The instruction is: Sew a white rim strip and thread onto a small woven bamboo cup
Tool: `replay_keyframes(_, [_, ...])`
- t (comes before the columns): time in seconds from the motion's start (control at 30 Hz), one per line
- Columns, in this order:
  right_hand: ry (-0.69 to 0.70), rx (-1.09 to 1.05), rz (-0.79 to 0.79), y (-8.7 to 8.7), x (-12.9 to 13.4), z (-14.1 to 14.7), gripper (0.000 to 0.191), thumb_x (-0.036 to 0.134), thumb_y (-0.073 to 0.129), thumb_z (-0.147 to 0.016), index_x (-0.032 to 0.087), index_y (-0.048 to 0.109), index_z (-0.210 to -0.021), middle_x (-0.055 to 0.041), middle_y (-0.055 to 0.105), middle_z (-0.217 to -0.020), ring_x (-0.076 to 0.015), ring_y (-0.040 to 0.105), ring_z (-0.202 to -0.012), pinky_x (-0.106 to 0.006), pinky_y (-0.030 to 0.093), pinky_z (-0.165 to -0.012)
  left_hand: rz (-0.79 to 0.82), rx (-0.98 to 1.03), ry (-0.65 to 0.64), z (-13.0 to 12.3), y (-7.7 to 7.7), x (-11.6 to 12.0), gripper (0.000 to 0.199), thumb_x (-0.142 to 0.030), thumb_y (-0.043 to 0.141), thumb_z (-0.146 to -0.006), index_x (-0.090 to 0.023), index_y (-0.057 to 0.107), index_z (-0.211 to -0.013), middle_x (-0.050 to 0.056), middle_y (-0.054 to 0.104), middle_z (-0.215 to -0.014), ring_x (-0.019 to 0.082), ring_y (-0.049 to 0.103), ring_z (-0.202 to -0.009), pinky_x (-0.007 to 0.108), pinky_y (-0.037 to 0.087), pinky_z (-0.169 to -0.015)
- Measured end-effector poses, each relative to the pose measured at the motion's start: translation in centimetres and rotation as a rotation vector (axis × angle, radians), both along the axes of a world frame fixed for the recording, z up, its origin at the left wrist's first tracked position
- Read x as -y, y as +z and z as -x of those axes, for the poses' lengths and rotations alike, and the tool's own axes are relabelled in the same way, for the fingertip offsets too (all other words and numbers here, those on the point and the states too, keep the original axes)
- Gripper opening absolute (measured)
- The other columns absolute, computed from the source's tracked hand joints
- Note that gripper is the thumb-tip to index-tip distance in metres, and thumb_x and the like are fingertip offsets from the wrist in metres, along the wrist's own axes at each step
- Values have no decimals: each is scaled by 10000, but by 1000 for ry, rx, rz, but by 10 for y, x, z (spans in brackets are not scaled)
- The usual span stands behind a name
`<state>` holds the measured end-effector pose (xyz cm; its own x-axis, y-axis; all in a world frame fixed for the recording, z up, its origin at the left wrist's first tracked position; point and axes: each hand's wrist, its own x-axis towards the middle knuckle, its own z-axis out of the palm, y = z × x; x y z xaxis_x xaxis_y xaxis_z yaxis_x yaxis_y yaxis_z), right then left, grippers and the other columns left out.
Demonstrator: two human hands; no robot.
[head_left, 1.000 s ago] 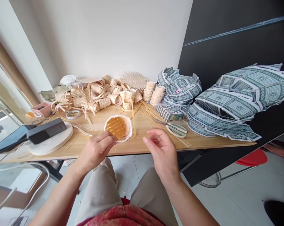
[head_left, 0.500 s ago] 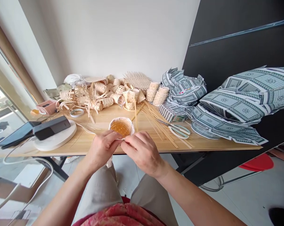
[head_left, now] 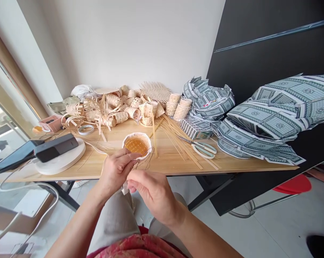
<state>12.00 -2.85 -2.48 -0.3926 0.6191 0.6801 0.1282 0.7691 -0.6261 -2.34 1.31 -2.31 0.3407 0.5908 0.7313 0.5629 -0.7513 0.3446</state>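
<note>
A small round woven basket [head_left: 136,145] with a white-wrapped rim and an orange-brown inside is near the table's front edge. My left hand [head_left: 119,170] pinches the near left part of its rim. Thin dark wire or thread [head_left: 150,157] loops off the rim's right side. Below the rim, my right hand [head_left: 151,193] is closed, fingertips together; whatever it holds is too small to make out. A white strip [head_left: 125,188] hangs below my left hand.
Scissors [head_left: 202,147] and thin bamboo strips [head_left: 178,138] lie to the right. Woven pieces [head_left: 119,107] pile up at the back. Patterned folded-card shapes [head_left: 269,118] fill the right side. A black device [head_left: 57,147] rests on a white round board [head_left: 81,152] at left.
My right hand has left the basket's rim and moved down towards me. The rim and the dark wire loops now show more. My left hand keeps its pinch.
</note>
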Motion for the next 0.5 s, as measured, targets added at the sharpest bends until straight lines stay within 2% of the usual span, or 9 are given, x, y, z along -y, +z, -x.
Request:
replay_keyframes(0.13, [-52,-251,304,-8,1,-3,108,237,416,-870,218,522,-886,47,458,-552,-83,440,-492,-210,386,-498,26,70,32,3,-2,-1,185,-143,507,-818,-174,667,-906,23,592,-708,103,580,-652,190,455,-576])
replay_keyframes(0.23, [-70,-389,513,-15,3,-10,119,294,471,-851,204,530,-799,46,473,-523,-79,435,-468,-201,361,-455,39,88,75,7,-3,-3,189,-145,504,-817,-169,670,-904,22,585,-694,104,577,-635,192,453,-562])
replay_keyframes(0.33, [-91,-495,587,-19,5,-26,201,352,506,-840,200,535,-713,49,454,-486,-74,426,-447,-200,345,-443,15,103,114,10,-6,-4,187,-145,507,-811,-163,672,-898,21,582,-682,108,575,-627,195,449,-547])
replay_keyframes(0.5, [-218,-739,656,-16,13,-66,211,397,617,-755,206,552,-692,83,276,-449,-47,312,-383,-175,260,-380,5,131,170,15,-8,-5,182,-155,509,-813,-163,664,-907,16,579,-695,100,562,-619,198,448,-550])
